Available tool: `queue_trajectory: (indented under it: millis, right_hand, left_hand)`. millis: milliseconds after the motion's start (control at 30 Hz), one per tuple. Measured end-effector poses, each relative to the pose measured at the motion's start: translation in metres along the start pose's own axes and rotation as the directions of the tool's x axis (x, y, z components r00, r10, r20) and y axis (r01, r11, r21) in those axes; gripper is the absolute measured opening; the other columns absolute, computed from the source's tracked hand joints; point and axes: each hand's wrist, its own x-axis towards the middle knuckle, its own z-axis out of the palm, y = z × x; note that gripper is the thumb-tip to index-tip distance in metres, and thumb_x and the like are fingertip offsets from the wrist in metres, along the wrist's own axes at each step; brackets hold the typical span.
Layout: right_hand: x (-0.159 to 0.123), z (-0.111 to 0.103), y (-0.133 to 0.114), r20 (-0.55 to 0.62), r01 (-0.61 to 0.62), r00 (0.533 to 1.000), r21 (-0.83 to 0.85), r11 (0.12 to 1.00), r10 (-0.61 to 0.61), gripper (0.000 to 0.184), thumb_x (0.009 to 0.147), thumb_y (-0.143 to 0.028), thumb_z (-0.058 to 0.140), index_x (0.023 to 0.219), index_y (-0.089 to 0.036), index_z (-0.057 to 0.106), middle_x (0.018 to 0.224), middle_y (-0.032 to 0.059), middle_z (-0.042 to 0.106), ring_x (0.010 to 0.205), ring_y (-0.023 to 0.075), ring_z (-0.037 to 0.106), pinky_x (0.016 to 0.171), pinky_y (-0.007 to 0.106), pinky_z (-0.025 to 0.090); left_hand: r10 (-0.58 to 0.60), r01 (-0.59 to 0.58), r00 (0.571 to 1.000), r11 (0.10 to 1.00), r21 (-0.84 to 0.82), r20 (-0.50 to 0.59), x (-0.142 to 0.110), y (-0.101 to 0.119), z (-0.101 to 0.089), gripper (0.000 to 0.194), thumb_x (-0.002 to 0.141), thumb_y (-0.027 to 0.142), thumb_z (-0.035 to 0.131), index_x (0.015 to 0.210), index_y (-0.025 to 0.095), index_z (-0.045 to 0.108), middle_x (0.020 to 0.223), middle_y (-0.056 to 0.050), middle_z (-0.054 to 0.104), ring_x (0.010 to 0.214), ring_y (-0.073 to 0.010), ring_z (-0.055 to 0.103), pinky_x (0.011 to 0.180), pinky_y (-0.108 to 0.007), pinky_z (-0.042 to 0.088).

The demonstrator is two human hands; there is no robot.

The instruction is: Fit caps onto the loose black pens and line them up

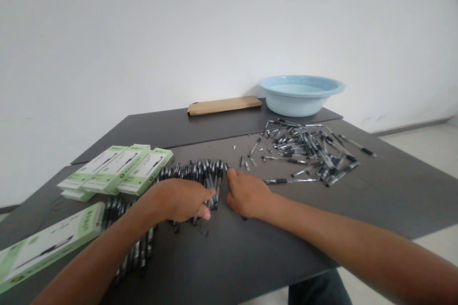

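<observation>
A long row of black pens [193, 171] lies side by side across the dark table [386, 200]. My left hand [184, 199] rests on the row's right end, fingers curled over several pens. My right hand [246, 194] sits just right of the row, fingers bent, its index tip touching the last pen. What its fingers hold, if anything, is hidden. A loose heap of pens and pen parts [307, 150] lies further right, and one single pen [289, 181] lies near my right hand.
Green and white pen boxes [118, 169] are stacked at the left, with another box [46, 243] at the near left edge. A light blue basin [300, 94] and a flat brown cardboard piece [223, 105] stand at the table's far side by the white wall.
</observation>
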Motion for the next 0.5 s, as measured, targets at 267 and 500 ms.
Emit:
queue_trajectory:
  millis: [267,500]
  right_hand:
    - [0.01,0.002,0.0,-0.014,-0.117,0.993,-0.042,0.992,0.117,0.034,0.074,-0.019,0.051,0.107,-0.016,0.043,0.095,0.0171,0.063,0.083,0.0298,0.065,0.063,0.036,0.047]
    - [0.014,-0.001,0.011,0.01,-0.144,0.99,0.027,0.989,0.144,0.024,0.078,-0.016,0.045,0.102,-0.015,0.045,0.094,0.0167,0.065,0.085,0.0291,0.065,0.065,0.036,0.045]
  left_hand:
    - [-0.005,0.006,1.0,1.0,0.014,-0.028,-0.005,-0.001,0.0,0.048,0.087,0.034,0.051,0.132,0.018,0.048,0.104,-0.014,0.069,0.09,-0.0283,0.065,0.069,-0.032,0.048]
    - [-0.023,0.022,1.0,1.0,-0.017,-0.011,-0.008,0.003,-0.002,0.047,0.086,0.033,0.052,0.131,0.017,0.05,0.104,-0.012,0.07,0.09,-0.0263,0.065,0.07,-0.029,0.048]
